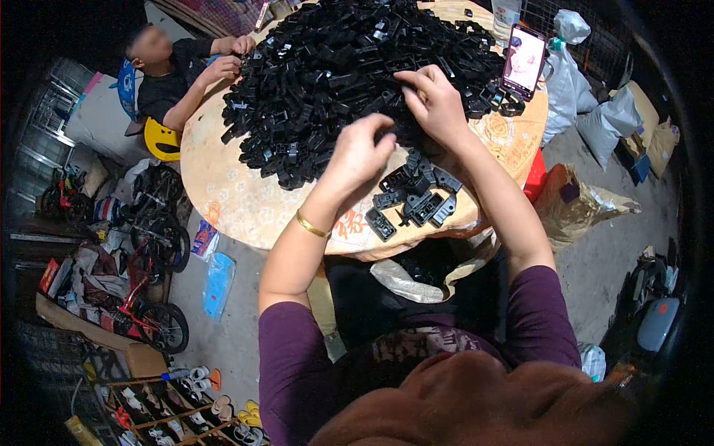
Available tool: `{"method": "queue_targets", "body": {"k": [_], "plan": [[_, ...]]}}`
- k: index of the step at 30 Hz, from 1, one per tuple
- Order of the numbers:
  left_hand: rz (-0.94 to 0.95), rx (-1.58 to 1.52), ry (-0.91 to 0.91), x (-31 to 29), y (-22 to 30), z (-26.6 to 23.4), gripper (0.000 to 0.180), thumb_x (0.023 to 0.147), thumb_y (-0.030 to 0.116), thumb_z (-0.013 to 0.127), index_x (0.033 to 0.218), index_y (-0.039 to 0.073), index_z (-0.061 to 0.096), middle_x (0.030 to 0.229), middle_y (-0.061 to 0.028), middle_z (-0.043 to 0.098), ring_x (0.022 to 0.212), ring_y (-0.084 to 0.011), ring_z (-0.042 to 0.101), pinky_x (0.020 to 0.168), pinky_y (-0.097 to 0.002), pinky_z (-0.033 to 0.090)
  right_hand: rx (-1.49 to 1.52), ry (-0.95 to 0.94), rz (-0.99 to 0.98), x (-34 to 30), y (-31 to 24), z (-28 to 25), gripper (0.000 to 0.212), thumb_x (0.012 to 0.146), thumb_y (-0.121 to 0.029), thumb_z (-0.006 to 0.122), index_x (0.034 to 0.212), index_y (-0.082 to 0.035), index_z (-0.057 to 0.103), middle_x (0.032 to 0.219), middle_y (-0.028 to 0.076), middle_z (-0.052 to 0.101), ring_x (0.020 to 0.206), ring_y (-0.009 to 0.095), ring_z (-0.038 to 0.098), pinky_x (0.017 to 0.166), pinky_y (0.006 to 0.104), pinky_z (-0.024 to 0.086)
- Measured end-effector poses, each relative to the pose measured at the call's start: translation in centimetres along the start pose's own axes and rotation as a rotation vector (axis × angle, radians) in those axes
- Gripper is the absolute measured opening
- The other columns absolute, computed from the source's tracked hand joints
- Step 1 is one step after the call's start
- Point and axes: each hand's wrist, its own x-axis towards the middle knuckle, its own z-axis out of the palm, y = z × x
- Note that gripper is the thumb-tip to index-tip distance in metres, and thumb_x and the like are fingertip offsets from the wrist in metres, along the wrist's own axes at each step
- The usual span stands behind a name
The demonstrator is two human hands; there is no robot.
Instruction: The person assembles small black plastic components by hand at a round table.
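Note:
A large heap of black plastic parts (pixel 327 82) covers much of a round table (pixel 223 201) with a patterned cloth. At the heap's near edge my left hand (pixel 361 152) is curled, thumb and forefinger bent toward each other; whatever sits between them blends into the black parts. Farther right, my right hand (pixel 435 104) reaches over the heap with its forefinger stretched out and its thumb apart, and no part shows in its grip. A small group of black rectangular housings (pixel 420 189) lies near the table's front edge, below and between my hands.
Across the table at left, another person's hands (pixel 230 59) touch the heap's edge. A phone (pixel 523 63) stands upright at the right beside a clear container (pixel 506 18). White sacks (pixel 606 123) and an open sack (pixel 576 212) stand to the right; bicycles (pixel 152 312) are at left.

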Motion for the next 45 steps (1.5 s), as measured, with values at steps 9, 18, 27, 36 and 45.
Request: {"method": "queue_targets", "body": {"k": [9,18,27,36,45], "plan": [[-0.298,-1.002,0.018,1.6,-1.3,-2.0,0.031,0.081,0.004,0.064,0.109,-0.003,0.055,0.090,-0.0068,0.061,0.072,-0.0115,0.061,0.064,-0.0220,0.053,0.339,-0.070,-0.129,-0.1,-2.0,-0.1,0.024,0.077,-0.004,0.066,0.100,-0.008,0.067,0.088,0.008,0.056,0.073,0.017,0.057,0.063,0.0256,0.047],[-0.213,-0.725,0.058,1.5,-0.4,-3.0,0.030,0.080,0.007,0.066,0.106,-0.006,0.057,0.078,-0.0051,0.062,0.059,-0.0071,0.056,0.052,-0.0187,0.047,0.657,-0.068,0.046,-0.2,-1.8,-0.1,0.038,0.080,-0.004,0.061,0.117,-0.003,0.054,0.100,0.006,0.056,0.088,0.017,0.058,0.077,0.0249,0.047],[-0.090,-0.573,0.077,1.3,-0.5,-2.3,0.019,0.078,0.006,0.067,0.095,-0.003,0.063,0.076,-0.0050,0.065,0.067,-0.0081,0.060,0.061,-0.0204,0.049,0.501,-0.210,0.001,0.0,-1.3,-0.7,0.032,0.076,-0.011,0.067,0.106,-0.001,0.062,0.100,0.013,0.064,0.093,0.021,0.062,0.082,0.0297,0.048],[-0.059,-0.665,0.133,1.0,0.3,-2.1,0.022,0.078,0.002,0.066,0.097,-0.005,0.061,0.080,-0.0077,0.066,0.071,-0.0102,0.062,0.065,-0.0225,0.052,0.687,-0.302,0.132,0.0,-1.4,-1.3,0.030,0.076,-0.003,0.065,0.105,0.002,0.059,0.101,0.008,0.059,0.094,0.016,0.058,0.082,0.0282,0.048],[-0.001,-0.593,0.171,0.9,0.0,-1.5,0.031,0.078,0.002,0.067,0.106,-0.005,0.058,0.089,-0.0086,0.065,0.077,-0.0101,0.062,0.069,-0.0217,0.051,0.367,-0.206,-0.153,0.0,-1.8,-1.6,0.027,0.072,-0.001,0.067,0.098,0.000,0.061,0.096,0.011,0.060,0.085,0.020,0.060,0.073,0.0285,0.049]]}}
